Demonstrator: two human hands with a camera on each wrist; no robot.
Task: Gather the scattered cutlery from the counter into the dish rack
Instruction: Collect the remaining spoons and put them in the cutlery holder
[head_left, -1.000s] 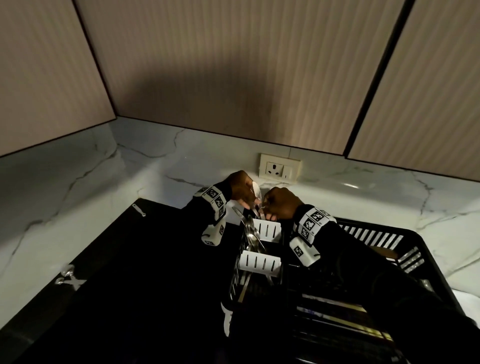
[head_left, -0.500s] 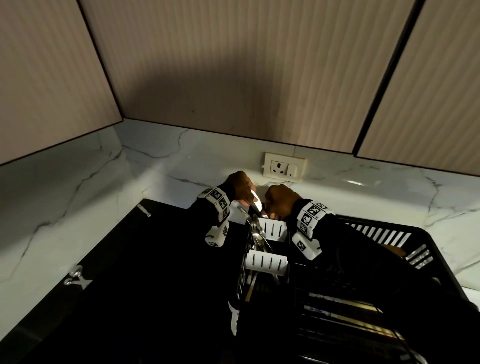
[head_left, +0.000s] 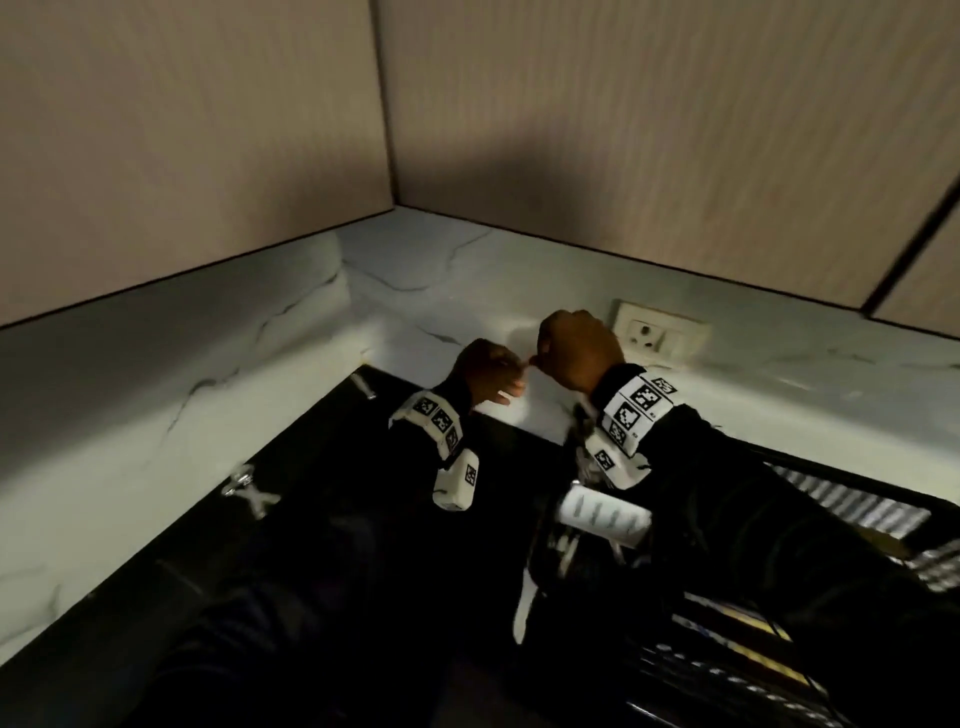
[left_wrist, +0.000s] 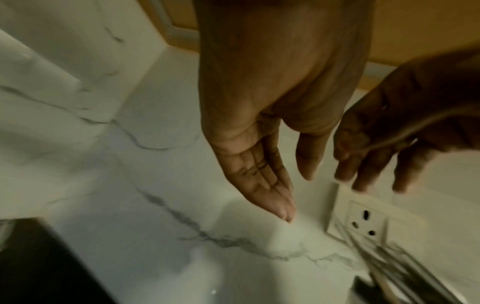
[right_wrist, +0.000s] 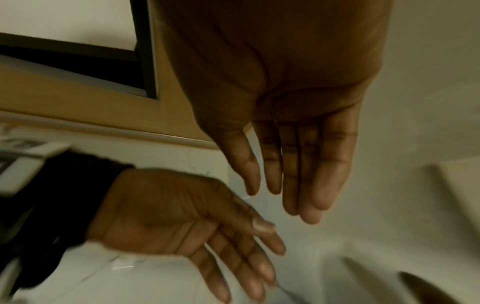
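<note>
Both hands hover above the back of the black counter (head_left: 337, 545), beside the dish rack (head_left: 857, 480). My left hand (head_left: 498, 374) is empty, its fingers (left_wrist: 275, 197) straight. My right hand (head_left: 576, 353) is just right of it and a little higher; its fingers (right_wrist: 293, 181) are straight and hold nothing. Below the right wrist, several metal cutlery pieces (head_left: 582, 447) stand in the rack's white slotted holder (head_left: 602, 512); they show blurred (left_wrist: 394, 267) in the left wrist view. One loose metal piece (head_left: 362, 387) lies by the back wall. Another (head_left: 249, 491) lies near the left wall.
A white wall socket (head_left: 660, 330) sits in the marble backsplash just behind my right hand. Marble walls meet in a corner at the far left, with beige cabinets overhead. The rack fills the right side of the counter.
Both hands have let go of the cutlery at the holder and lifted up and apart, fingers now straightened. The view has swung to the left.
</note>
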